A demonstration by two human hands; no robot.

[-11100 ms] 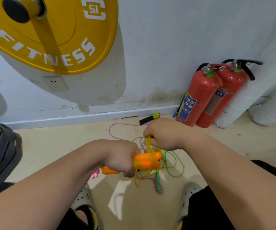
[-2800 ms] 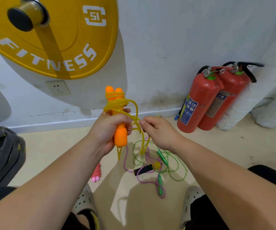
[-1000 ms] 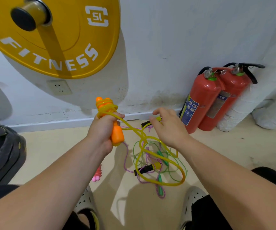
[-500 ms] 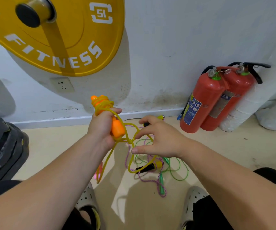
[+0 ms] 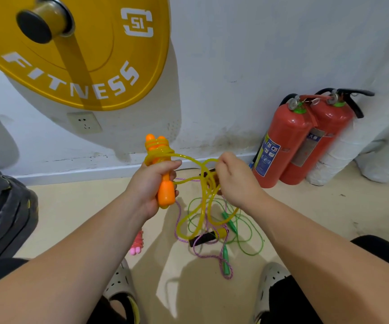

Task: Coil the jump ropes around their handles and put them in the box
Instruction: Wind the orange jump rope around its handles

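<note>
Just above the left grip (image 5: 152, 185), a few turns of yellow rope (image 5: 206, 185) are already sitting round the tops of the orange handles (image 5: 165, 195). That grip is holding the handles upright, fingers curled tight round the pair. Half a second back the right grip (image 5: 235, 181) was hanging lower with its fingers spread, reaching into the slack. Now it is coming up level with the left grip, fingers closing on a gathered bunch of the yellow rope, and the strand between the two grips is drawing straighter. To my eye another turn is about to be laid on. A long loop is still dangling below the right grip, though, so the coiling is looking well short of done.

Counting round: one yellow rope and two orange handles, held side by side. Below the right grip, on the floor (image 5: 83, 206), one green jump rope (image 5: 226, 260) is lying with two green handles showing. One purple jump rope (image 5: 176, 224) is tangling through it, with one black-and-yellow handle (image 5: 204, 238) in plain sight and what may be its mate half hidden behind the right grip. Below the left grip one pink handle (image 5: 137, 244) is peeking out. Well out past the right grip two red fire extinguishers (image 5: 282, 146) are leaning at the wall, and high above the left grip one yellow weight plate (image 5: 95, 66) is hanging. No box is showing anywhere.
</note>
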